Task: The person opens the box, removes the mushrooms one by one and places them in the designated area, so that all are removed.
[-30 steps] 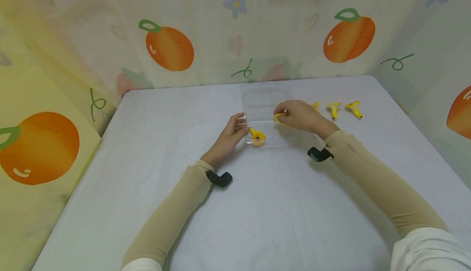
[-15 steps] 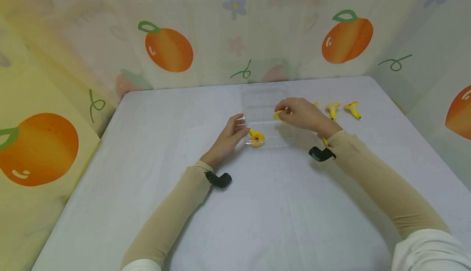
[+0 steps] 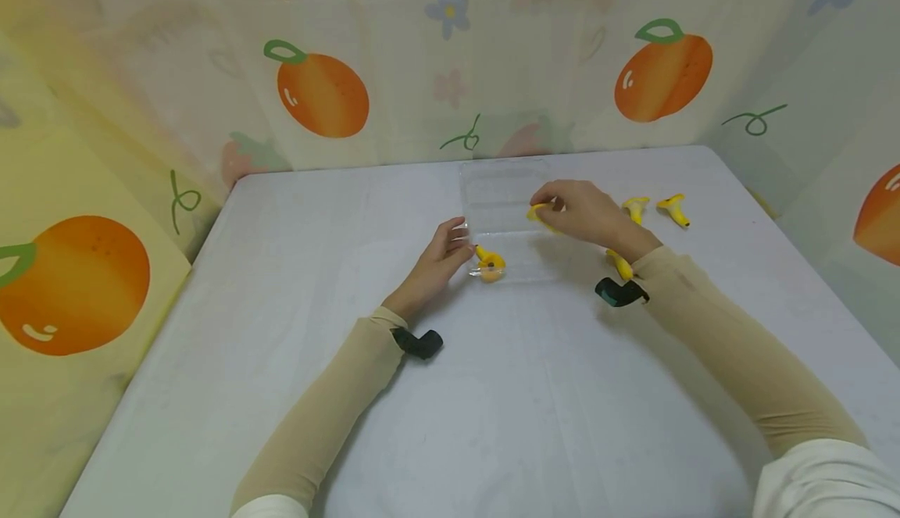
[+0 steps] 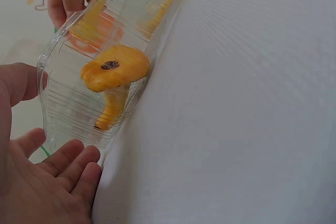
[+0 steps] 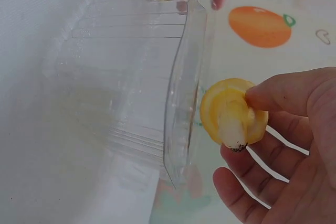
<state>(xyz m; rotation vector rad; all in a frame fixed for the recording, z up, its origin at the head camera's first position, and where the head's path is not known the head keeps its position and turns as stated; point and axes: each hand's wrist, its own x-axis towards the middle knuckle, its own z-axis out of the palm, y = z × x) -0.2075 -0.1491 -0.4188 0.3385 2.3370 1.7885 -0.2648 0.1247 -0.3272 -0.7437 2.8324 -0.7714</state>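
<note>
A clear plastic clamshell box (image 3: 523, 264) stands on the table with its lid (image 3: 502, 182) folded back. One yellow chanterelle mushroom (image 4: 115, 69) lies inside near the left end; its brown-centred cap and stem show through the wall. My left hand (image 3: 439, 256) is at the box's left end, thumb at the rim and fingers loosely extended beside the side wall. Above the box's right part, my right hand (image 3: 580, 209) pinches another yellow chanterelle mushroom (image 5: 231, 111) between thumb and fingers. Its pale stem, dark at the tip, points toward the right wrist camera.
Right of the box, chanterelles lie on the white table: one mushroom (image 3: 620, 265) by the right wrist, another mushroom (image 3: 635, 207) and a third mushroom (image 3: 675, 210) farther back. A patterned curtain (image 3: 408, 73) hangs behind the table.
My right hand has risen and shifted slightly right with the pinched mushroom. The loose mushroom by its wrist has come into view. My left hand stays at the box.
</note>
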